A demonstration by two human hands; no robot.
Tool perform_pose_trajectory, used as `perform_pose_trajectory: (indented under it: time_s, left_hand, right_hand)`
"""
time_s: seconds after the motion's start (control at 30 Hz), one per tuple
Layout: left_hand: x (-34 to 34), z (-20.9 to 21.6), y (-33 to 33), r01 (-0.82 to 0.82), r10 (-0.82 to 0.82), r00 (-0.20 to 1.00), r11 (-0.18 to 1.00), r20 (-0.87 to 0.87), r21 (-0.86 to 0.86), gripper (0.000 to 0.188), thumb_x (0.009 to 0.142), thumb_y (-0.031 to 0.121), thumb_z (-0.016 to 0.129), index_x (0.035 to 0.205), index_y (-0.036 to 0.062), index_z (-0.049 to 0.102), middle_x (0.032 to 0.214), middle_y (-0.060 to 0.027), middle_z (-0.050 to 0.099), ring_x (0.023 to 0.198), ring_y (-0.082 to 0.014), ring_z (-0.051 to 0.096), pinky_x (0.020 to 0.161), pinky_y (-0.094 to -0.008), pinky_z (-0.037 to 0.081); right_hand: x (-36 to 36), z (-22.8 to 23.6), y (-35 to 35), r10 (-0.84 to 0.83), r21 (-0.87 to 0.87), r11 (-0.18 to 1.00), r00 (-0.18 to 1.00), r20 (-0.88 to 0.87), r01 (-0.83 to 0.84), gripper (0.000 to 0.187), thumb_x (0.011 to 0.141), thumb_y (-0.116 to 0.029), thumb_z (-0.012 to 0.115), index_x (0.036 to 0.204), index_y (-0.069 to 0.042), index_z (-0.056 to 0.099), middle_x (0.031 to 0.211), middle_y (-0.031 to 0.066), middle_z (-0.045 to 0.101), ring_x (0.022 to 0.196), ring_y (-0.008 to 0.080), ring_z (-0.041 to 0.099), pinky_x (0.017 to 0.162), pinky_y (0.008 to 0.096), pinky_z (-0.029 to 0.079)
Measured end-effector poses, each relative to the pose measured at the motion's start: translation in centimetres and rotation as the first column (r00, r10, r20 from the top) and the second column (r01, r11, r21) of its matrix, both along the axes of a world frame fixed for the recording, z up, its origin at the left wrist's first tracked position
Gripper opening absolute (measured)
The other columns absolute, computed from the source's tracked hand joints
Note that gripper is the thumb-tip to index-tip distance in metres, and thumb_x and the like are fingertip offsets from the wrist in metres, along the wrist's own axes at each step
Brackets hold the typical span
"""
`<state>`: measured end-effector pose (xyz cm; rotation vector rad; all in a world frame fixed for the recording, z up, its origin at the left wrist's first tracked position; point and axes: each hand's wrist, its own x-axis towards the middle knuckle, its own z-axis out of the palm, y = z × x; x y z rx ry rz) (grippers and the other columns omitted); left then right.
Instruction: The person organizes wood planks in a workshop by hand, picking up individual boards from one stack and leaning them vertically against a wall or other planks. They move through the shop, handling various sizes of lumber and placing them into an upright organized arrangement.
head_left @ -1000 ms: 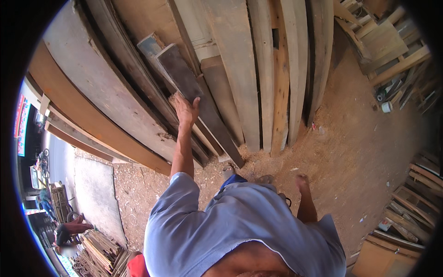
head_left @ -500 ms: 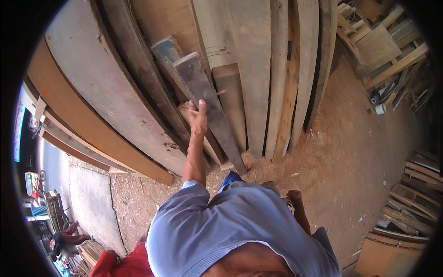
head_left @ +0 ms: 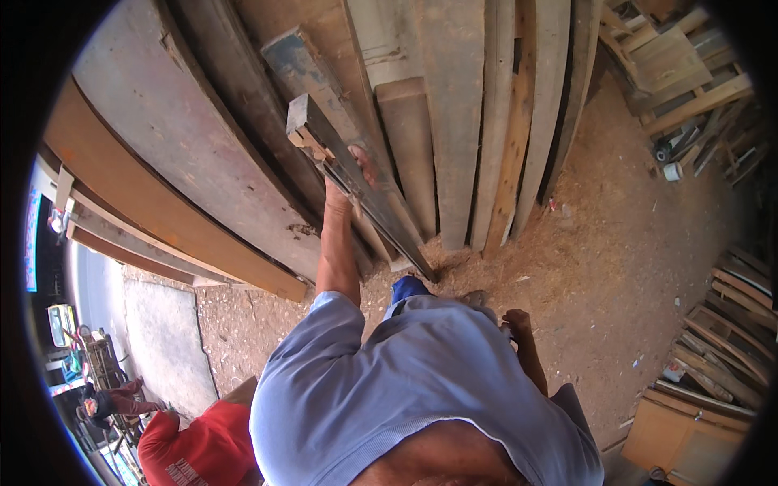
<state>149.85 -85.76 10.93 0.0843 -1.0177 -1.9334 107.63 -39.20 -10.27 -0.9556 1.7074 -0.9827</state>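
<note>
My left hand (head_left: 338, 193) grips a dark, worn wooden plank (head_left: 369, 206) by its upper part. The plank stands tilted, its foot near the ground and its pale sawn top end leaning away from me. A splintered notch shows in its narrow edge just below that end. Part of the hand is hidden behind the wood. Behind it leans another board (head_left: 304, 69) with blue-grey paint at the top. My right hand (head_left: 517, 324) hangs low at my right side, its fingers curled; what they hold, if anything, is too small to make out.
Tall boards (head_left: 450, 113) lean in a row ahead, with an orange-brown plank (head_left: 162, 219) at the left. Wood scraps (head_left: 689, 81) and frames (head_left: 721, 356) lie piled at the right. A person in red (head_left: 198, 441) is at lower left. Shavings litter the dirt floor (head_left: 592, 267).
My left hand has turned the plank so its notched narrow edge faces me, and its top has moved down and left. The person in red has come further into view.
</note>
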Motion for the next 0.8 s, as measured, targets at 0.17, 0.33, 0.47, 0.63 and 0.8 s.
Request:
perform_pose_trajectory:
  time_s: [0.17,0.33,0.47,0.63,0.8]
  left_hand:
    - [-0.9,0.4,2.8,-0.709,0.664,0.620,0.703,0.418,-0.065,0.066,0.099,0.059,0.030,0.139,0.0070,0.041,0.133,-0.0108,0.052,0.121,-0.0224,0.050,0.105,-0.0391,0.038]
    - [-4.0,1.0,3.3,-0.770,0.781,0.415,0.575,0.467,-0.276,0.077,0.099,0.061,0.026,0.153,0.0078,0.011,0.158,-0.0107,0.015,0.145,-0.0226,0.016,0.118,-0.0400,0.014]
    - [-4.7,0.9,4.0,-0.807,0.897,0.201,0.380,0.394,-0.452,0.071,0.101,0.051,0.030,0.148,-0.0017,0.024,0.150,-0.0191,0.032,0.138,-0.0315,0.032,0.114,-0.0403,0.025]
    - [-12.2,0.7,6.8,-0.465,0.909,-0.250,0.190,0.334,-0.865,0.069,0.096,0.031,0.049,0.143,-0.0121,0.022,0.147,-0.0321,0.029,0.137,-0.0423,0.030,0.114,-0.0439,0.022]
    - [-18.6,-2.7,14.5,-0.257,0.594,-0.528,0.570,0.607,-0.781,0.072,0.087,0.032,0.060,0.145,0.0020,0.032,0.147,-0.0365,0.023,0.135,-0.0513,0.023,0.113,-0.0520,0.023]
  right_hand:
    - [0.9,6.1,-6.5,-0.255,0.428,0.885,0.960,0.116,0.184,0.021,0.076,-0.009,0.072,0.095,-0.006,0.065,0.075,0.0031,0.062,0.063,0.0149,0.061,0.050,0.0267,0.047]
    - [-3.0,-0.1,-3.7,-0.131,0.206,0.971,0.991,0.028,0.123,0.020,0.083,-0.020,0.067,0.094,-0.005,0.065,0.071,0.0053,0.061,0.057,0.0140,0.060,0.044,0.0266,0.045]
    - [-2.9,2.0,-3.2,-0.140,0.276,0.957,0.973,0.185,0.086,0.013,0.083,-0.015,0.065,0.090,-0.004,0.066,0.073,0.0073,0.062,0.056,0.0148,0.061,0.043,0.0262,0.047]
    - [-10.2,-1.7,2.5,0.168,-0.200,0.943,0.898,-0.406,-0.267,0.005,0.078,-0.003,0.062,0.082,-0.002,0.064,0.073,0.0099,0.062,0.054,0.0159,0.062,0.050,0.0270,0.056]
    - [-16.1,0.6,3.0,-0.272,0.319,0.929,0.929,0.251,0.187,0.009,0.083,-0.013,0.063,0.081,-0.004,0.063,0.070,0.0054,0.060,0.055,0.0130,0.061,0.043,0.0243,0.046]
